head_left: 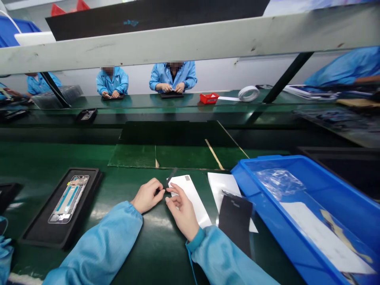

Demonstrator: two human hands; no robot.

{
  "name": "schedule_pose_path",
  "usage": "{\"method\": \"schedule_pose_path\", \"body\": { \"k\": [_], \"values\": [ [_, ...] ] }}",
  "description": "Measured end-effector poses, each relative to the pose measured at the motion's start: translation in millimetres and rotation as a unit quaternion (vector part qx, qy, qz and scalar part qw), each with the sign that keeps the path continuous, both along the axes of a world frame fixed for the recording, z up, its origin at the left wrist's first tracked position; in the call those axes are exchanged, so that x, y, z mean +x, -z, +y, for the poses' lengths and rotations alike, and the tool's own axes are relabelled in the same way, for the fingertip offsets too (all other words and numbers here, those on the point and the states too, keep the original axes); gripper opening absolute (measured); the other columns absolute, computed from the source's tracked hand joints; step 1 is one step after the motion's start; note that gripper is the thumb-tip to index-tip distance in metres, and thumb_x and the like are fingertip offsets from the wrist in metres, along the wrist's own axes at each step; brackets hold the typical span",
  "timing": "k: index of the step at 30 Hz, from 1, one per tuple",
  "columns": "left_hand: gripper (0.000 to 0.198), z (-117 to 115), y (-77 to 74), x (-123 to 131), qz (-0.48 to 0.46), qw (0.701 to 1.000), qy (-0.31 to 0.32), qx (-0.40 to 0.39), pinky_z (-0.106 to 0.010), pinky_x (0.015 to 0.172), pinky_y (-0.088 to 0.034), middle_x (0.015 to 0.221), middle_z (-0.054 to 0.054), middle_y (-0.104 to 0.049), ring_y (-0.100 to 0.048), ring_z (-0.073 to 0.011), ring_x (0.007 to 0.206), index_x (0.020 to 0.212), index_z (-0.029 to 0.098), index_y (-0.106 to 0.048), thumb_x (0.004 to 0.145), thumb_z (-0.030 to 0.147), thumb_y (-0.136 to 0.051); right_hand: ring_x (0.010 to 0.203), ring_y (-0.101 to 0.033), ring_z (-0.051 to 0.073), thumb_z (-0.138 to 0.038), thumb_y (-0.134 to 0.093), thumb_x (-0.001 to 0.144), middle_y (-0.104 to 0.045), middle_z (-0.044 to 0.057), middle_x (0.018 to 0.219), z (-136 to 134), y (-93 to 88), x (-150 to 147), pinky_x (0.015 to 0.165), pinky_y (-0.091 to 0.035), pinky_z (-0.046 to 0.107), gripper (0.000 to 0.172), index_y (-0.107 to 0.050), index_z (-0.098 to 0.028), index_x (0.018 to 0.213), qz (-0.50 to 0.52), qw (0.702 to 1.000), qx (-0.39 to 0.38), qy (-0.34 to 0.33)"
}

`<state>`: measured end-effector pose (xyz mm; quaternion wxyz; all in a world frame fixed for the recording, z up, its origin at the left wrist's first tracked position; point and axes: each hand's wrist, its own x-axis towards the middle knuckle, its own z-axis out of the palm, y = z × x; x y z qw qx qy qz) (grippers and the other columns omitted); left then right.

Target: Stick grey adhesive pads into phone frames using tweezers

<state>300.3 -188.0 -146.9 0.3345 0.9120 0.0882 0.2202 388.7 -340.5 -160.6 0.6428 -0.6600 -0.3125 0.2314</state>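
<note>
My left hand is closed in a pinch, thumb and index finger together at one end of a small dark strip. My right hand is just beside it, fingers half curled and apart, with the fingertips close to the strip; whether they touch it I cannot tell. Partly behind my right hand lies a white rectangular sheet with a grey square at its top corner. Farther right, a black sheet in clear film overlaps another white sheet.
At left, a black foam tray holds a phone frame. A blue bin with clear plastic and papers stands at right. Across the bench are a red box, a white tape roll and co-workers in blue. A pale beam crosses above.
</note>
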Motion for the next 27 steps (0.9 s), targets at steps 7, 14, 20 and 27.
{"method": "schedule_pose_path", "body": {
  "k": [7, 14, 20, 27],
  "values": [
    [0.017, 2.7, 2.1, -0.3, -0.005, 1.0, -0.004, -0.025, -0.023, 0.064, -0.04, 0.086, -0.002, -0.055, -0.048, -0.0106, 0.068, 0.09, 0.018, -0.058, 0.098, 0.03, -0.048, 0.077, -0.068, 0.016, -0.029, -0.061, 0.086, -0.065, 0.015, 0.123, -1.5, -2.2, -1.0, 0.072, -0.057, 0.033, 0.049, -0.047, -0.02, 0.132, 0.023, 0.999, 0.029, -0.031],
    [0.02, 3.2, -0.1, 0.4, -0.005, 1.0, -0.009, -0.024, -0.024, 0.068, -0.044, 0.088, -0.004, -0.058, -0.055, -0.0128, 0.075, 0.094, 0.018, -0.06, 0.1, 0.029, -0.045, 0.081, -0.068, 0.017, -0.027, -0.06, 0.087, -0.061, 0.017, 0.131, -2.3, -3.2, -1.8, 0.073, -0.058, 0.034, 0.054, -0.043, -0.021, 0.138, 0.022, 0.998, 0.033, -0.051],
    [0.024, 4.6, 1.3, 0.8, -0.005, 1.0, 0.003, -0.015, -0.027, 0.078, -0.048, 0.093, -0.006, -0.061, -0.059, -0.0158, 0.086, 0.097, 0.018, -0.061, 0.101, 0.031, -0.041, 0.091, -0.069, 0.02, -0.027, -0.06, 0.087, -0.058, 0.017, 0.137, -2.7, -5.7, -3.2, 0.075, -0.058, 0.034, 0.059, -0.041, -0.023, 0.143, 0.015, 0.997, 0.034, -0.069],
    [0.024, 5.0, 5.1, 0.9, 0.0, 1.0, -0.019, 0.002, -0.027, 0.079, -0.049, 0.093, -0.006, -0.062, -0.06, -0.0154, 0.086, 0.098, 0.018, -0.062, 0.101, 0.027, -0.041, 0.085, -0.068, 0.018, -0.027, -0.062, 0.086, -0.061, 0.015, 0.128, -2.4, -4.8, -3.0, 0.073, -0.057, 0.032, 0.051, -0.046, -0.023, 0.135, 0.014, 0.998, 0.031, -0.049]
  ]
}}
